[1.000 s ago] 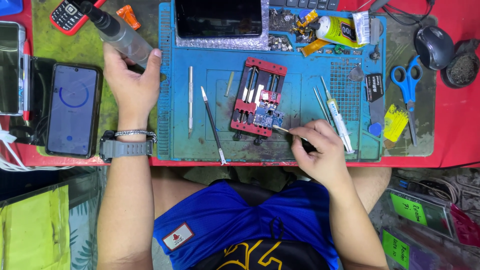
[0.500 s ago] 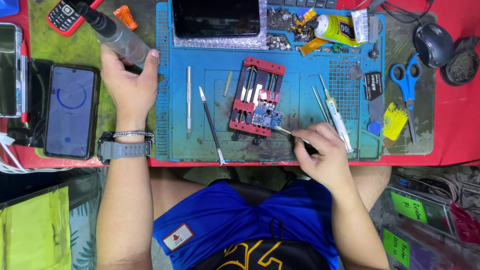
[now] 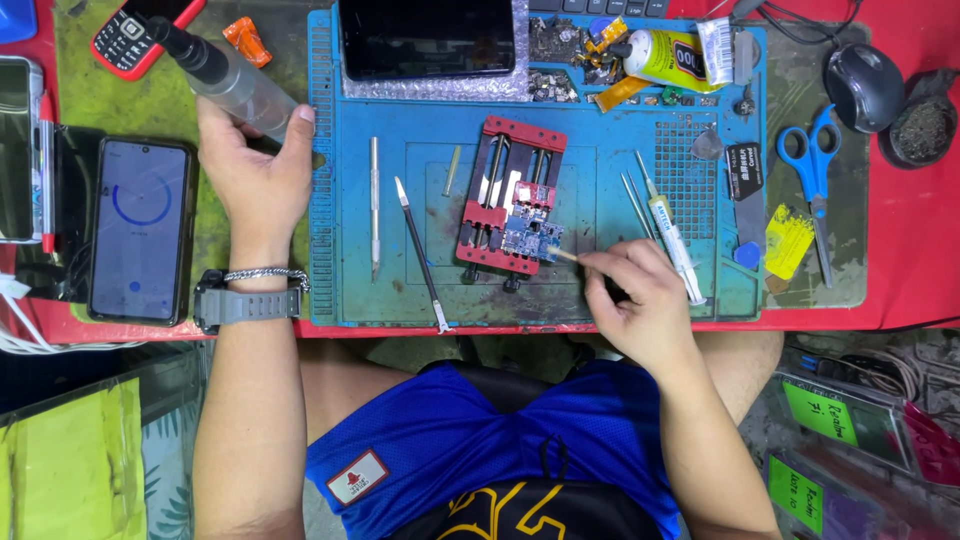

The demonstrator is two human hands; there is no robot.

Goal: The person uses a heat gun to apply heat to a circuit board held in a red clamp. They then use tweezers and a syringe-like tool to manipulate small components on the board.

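Note:
A red clamp fixture [image 3: 497,205] stands in the middle of the blue work mat [image 3: 600,150] and holds a small blue circuit board [image 3: 532,238]. My right hand [image 3: 640,300] pinches a thin pale stick [image 3: 566,255] whose tip touches the board's right edge. My left hand [image 3: 252,175] is closed around a clear squeeze bottle [image 3: 222,80] with a black nozzle, lying tilted at the mat's left edge. A grey watch and a chain bracelet sit on that wrist.
Tweezers [image 3: 374,205] and a scalpel [image 3: 418,250] lie left of the fixture, a syringe [image 3: 668,225] right of it. A dark phone [image 3: 428,38] and a glue tube [image 3: 675,58] are at the mat's back. A lit phone [image 3: 140,228], blue scissors [image 3: 812,170] and a mouse [image 3: 863,72] flank it.
My left hand with the bottle has shifted slightly; the right hand keeps the stick at the board.

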